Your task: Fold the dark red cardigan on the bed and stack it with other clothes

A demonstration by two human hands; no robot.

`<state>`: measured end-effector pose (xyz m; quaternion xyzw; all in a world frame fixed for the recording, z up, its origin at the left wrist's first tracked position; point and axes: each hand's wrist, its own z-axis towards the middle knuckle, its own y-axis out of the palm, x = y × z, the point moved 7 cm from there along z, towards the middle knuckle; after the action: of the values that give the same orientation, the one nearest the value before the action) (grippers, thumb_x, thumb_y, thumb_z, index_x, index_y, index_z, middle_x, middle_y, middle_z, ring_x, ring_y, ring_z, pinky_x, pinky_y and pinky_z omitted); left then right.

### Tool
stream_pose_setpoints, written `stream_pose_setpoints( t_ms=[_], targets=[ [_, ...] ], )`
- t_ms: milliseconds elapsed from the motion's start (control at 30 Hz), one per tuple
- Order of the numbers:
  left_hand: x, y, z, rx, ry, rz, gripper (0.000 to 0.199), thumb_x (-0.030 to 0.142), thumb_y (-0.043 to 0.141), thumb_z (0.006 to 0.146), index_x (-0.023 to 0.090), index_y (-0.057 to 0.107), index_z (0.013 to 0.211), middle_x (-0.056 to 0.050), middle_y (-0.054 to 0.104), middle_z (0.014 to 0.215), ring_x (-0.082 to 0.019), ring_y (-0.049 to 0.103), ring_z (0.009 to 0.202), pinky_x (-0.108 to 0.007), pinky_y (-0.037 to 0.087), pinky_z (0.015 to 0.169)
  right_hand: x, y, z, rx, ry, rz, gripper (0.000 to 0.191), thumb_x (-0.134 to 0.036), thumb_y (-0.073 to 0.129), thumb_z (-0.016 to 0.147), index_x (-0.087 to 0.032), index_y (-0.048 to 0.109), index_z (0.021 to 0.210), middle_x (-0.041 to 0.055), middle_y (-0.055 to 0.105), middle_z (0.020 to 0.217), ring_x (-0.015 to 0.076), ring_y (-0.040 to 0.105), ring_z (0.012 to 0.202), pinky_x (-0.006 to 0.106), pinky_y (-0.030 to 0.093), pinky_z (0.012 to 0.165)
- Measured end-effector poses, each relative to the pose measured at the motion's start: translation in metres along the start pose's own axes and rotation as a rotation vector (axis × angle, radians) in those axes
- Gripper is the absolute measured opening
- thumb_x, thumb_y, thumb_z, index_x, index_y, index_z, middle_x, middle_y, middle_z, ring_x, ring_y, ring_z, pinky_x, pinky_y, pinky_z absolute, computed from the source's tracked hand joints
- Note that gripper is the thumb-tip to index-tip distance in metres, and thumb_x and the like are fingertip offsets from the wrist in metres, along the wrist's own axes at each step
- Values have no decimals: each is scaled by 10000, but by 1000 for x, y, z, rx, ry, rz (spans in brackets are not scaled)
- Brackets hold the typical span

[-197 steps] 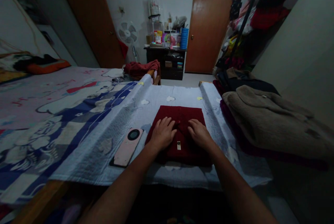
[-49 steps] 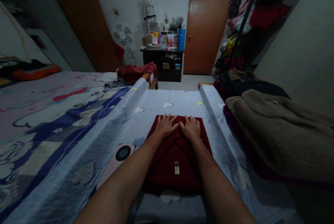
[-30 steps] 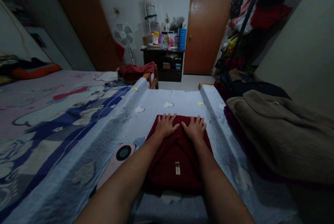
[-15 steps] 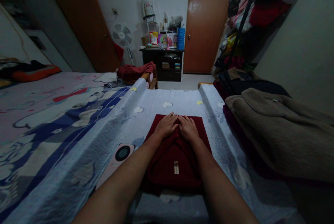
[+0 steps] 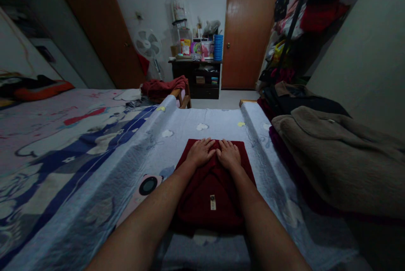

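A folded dark red garment (image 5: 207, 201) with a small white tag lies on a pale blue quilted cloth (image 5: 218, 123) in front of me. My left hand (image 5: 200, 152) rests flat on the garment's far left part, fingers spread. Beside it, my right hand (image 5: 228, 154) lies flat on the far right part; the two hands nearly touch at the middle. Neither hand grips anything.
A pink phone (image 5: 139, 193) lies on the cloth left of the garment, partly hidden by my left forearm. A heap of brown and dark clothes (image 5: 329, 157) sits at the right. The patterned bed (image 5: 63, 132) spreads to the left. A dark cabinet (image 5: 196, 77), a fan (image 5: 146, 45) and a door (image 5: 245, 26) stand far back.
Earlier my hands pressed the garment's near middle; they have moved to its far edge. In the last second they spread slightly, then drew back together.
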<state>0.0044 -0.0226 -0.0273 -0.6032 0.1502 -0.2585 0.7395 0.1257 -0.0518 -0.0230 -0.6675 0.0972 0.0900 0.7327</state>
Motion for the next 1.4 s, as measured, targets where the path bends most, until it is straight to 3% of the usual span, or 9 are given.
stream_pose_setpoints(
  t_ms=[333, 767, 1000, 1233, 1400],
  targets=[
    [-5, 1, -2, 29, -79, 50, 558, 532, 355, 942, 250, 453, 1413, -64, 496, 1444, -301, 419, 1328, -454, 290, 1111, 17, 1, -3, -28, 128, -23, 704, -570, 326, 941, -114, 348, 1477, 133, 332, 1537, 272, 243, 1429, 428, 161, 1144],
    [-6, -5, -4, 68, -112, 36, 557, 567, 380, 920, 277, 469, 1387, -55, 525, 1411, -306, 444, 1277, -476, 289, 1089, 33, 5, -20, -77, 145, -106, 786, -649, 320, 911, -158, 244, 1520, 115, 230, 1580, 300, 153, 1456, 456, 129, 1147],
    [-5, -5, -4, 61, -107, 38, 556, 562, 373, 923, 269, 470, 1386, -52, 523, 1410, -308, 437, 1272, -483, 301, 1072, 45, 5, -31, -126, 134, -127, 784, -632, 303, 920, -138, 227, 1523, 116, 190, 1591, 269, 132, 1465, 414, 125, 1157],
    [-6, -4, -4, 49, -112, 44, 570, 572, 353, 925, 266, 463, 1394, -48, 519, 1413, -303, 430, 1277, -468, 291, 1078, 54, -1, -56, -85, 113, -117, 738, -583, 328, 934, -140, 246, 1519, 106, 146, 1602, 263, 107, 1470, 383, 149, 1158],
    [-6, -3, -3, 35, -121, 40, 575, 573, 363, 922, 270, 454, 1402, -50, 505, 1427, -307, 418, 1294, -469, 274, 1089, 60, -3, -81, -93, 123, -129, 697, -543, 312, 950, -158, 224, 1525, 94, 131, 1605, 260, 157, 1461, 433, 174, 1152]
  ],
)
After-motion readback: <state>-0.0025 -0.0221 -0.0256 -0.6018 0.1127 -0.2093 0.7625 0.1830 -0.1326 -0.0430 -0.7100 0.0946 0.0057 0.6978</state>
